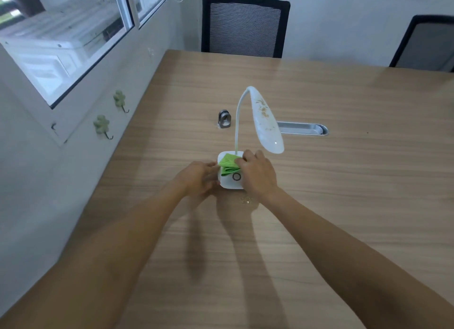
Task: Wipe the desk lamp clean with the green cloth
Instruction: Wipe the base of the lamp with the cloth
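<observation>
A white desk lamp stands on the wooden table, its square base (pixel 229 182) between my hands and its curved neck rising to a long head (pixel 266 122) speckled with brown crumbs. The folded green cloth (pixel 228 164) lies on the base. My right hand (pixel 258 173) presses down on the cloth from the right, fingers gripping its edge. At the left side of the base my left hand (pixel 199 177) holds it steady, fingertips touching the cloth's left edge. A black ring mark shows on the base below the cloth.
A small pile of crumbs (pixel 246 200) lies on the table (pixel 344 181) just in front of the base. A small metal stand (pixel 224 119) and a silver cable slot (pixel 303 128) sit behind the lamp. Two black chairs stand at the far edge. A wall runs along the left.
</observation>
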Action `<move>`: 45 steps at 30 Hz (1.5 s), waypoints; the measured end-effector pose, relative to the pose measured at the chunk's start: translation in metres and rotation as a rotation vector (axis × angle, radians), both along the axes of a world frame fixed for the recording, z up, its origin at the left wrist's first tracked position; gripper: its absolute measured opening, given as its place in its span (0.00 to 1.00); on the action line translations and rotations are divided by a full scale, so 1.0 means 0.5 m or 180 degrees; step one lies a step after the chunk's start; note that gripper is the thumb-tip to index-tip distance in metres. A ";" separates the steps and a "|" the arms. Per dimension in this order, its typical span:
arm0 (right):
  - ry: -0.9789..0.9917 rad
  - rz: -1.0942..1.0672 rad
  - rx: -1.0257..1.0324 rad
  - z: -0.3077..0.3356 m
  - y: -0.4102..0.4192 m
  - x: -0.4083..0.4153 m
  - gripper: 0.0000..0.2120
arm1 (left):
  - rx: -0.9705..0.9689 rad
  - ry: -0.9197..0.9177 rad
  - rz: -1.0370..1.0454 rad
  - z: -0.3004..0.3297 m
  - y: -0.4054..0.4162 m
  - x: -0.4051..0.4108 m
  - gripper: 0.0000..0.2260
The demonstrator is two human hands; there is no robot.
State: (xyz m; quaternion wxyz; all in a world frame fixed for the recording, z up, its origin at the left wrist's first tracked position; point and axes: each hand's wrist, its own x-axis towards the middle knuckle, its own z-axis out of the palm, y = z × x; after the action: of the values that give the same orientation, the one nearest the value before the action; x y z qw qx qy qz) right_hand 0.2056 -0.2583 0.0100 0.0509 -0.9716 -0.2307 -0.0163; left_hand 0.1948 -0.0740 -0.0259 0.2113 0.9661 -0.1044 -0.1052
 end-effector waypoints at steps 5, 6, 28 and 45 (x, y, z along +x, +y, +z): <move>0.0252 -0.0109 -0.0359 -0.007 0.041 0.003 0.13 | -0.0030 -0.0020 -0.0041 0.006 0.002 -0.001 0.26; 0.0325 -0.0146 -0.0365 -0.005 0.042 0.001 0.14 | -0.0029 -0.0018 -0.0042 0.004 0.004 0.001 0.26; 0.0483 0.0157 -0.0388 -0.009 0.005 -0.013 0.19 | -0.0039 0.0176 0.0359 -0.017 0.010 0.024 0.27; 0.0572 -0.0133 -0.0287 -0.013 0.032 -0.004 0.18 | 0.0073 0.0190 0.0403 -0.001 0.003 0.015 0.26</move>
State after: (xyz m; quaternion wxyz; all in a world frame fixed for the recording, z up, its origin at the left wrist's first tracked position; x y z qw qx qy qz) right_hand 0.2038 -0.2422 0.0033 0.0272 -0.9750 -0.2055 0.0803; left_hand 0.2024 -0.0724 -0.0265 0.2095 0.9696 -0.0355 -0.1216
